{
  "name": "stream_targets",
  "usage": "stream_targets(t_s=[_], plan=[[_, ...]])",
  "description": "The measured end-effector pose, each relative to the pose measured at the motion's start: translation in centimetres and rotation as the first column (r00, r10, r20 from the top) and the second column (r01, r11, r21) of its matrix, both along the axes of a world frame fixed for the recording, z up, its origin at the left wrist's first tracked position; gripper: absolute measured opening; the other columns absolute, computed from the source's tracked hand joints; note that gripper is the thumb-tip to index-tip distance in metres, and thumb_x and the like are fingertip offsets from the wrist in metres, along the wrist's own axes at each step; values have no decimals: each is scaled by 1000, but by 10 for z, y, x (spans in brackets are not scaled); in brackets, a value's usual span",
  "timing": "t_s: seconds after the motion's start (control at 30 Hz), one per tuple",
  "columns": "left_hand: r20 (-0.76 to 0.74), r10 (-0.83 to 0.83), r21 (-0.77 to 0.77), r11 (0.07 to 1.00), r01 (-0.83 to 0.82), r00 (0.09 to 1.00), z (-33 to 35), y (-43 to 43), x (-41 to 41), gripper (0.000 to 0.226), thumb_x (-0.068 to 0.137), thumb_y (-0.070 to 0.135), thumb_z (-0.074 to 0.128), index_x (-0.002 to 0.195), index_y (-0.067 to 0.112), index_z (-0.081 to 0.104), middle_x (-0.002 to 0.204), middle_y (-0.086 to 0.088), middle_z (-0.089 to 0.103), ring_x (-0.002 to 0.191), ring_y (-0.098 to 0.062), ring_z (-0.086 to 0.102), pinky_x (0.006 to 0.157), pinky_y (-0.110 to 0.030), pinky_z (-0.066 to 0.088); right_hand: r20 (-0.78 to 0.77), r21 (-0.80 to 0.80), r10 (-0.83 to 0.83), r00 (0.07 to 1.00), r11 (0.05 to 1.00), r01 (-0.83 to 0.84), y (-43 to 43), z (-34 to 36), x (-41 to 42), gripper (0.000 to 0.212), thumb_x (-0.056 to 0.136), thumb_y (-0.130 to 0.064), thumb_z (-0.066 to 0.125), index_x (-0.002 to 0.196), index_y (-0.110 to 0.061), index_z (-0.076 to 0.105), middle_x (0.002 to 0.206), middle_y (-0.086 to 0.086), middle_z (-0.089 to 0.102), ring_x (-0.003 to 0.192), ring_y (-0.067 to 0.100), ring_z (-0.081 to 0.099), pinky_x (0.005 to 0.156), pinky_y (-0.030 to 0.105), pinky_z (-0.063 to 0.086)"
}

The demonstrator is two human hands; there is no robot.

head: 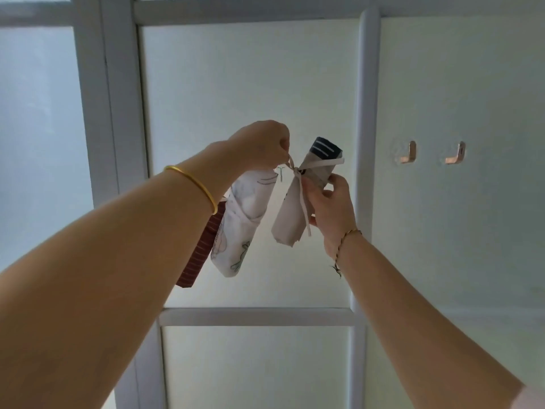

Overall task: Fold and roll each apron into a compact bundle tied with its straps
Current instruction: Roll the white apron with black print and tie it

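Both my arms reach up in front of a frosted glass door. My right hand (330, 208) grips a rolled white apron bundle (290, 218) with a dark striped end (326, 149), tied with a white strap (303, 211). My left hand (262, 146) pinches the strap's knot (290, 163) at a small hook (280, 172) on the door. A second rolled white apron bundle (244, 219) with a printed drawing hangs beside it, under my left wrist. A red striped bundle (200, 252) hangs behind that one, partly hidden by my left forearm.
Two copper wall hooks (410, 153) (455, 154) are fixed on the white wall to the right, both bare. The white door frame (367, 113) runs between the glass panel and the wall.
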State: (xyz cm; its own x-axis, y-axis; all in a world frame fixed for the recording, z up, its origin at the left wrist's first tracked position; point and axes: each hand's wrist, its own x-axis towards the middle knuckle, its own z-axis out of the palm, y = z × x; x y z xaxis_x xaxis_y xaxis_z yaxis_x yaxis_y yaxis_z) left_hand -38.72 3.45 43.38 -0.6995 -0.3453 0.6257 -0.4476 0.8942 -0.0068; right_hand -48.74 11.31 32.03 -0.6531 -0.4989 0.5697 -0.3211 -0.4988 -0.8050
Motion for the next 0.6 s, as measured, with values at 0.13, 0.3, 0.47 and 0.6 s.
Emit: stream_targets(t_s=[0.13,0.3,0.47,0.6], plan=[[170,91,124,986,-113,981,15,-6,-11,17,87,19,65,90,3,70,71,-1,66,63,-15,54,55,-19,39,12,19,-73,997,997,73,-11,1,1,37,84,-35,67,109,-18,46,99,7,64,90,22,65,82,44,56],[273,270,62,953,-297,923,16,-10,-28,34,84,22,69,57,10,53,57,-2,50,52,-18,44,64,-27,42,-44,41,-212,976,976,214,-18,-7,5,41,81,-39,68,107,-17,46,87,-3,61,81,17,62,73,36,55],[293,324,-13,942,-335,900,10,-10,-36,27,83,26,72,71,6,58,63,-5,47,74,-24,52,85,-36,51,-121,70,-312,942,944,322,-24,-15,8,40,83,-40,66,104,-16,43,80,-7,56,73,13,57,67,32,50],[247,287,47,950,-308,925,10,-14,-35,38,84,31,71,105,0,62,81,-7,55,95,-27,60,92,-36,48,-190,84,-367,911,918,387,-25,-16,7,38,84,-42,65,99,-20,38,83,-6,57,73,15,56,60,28,43]])
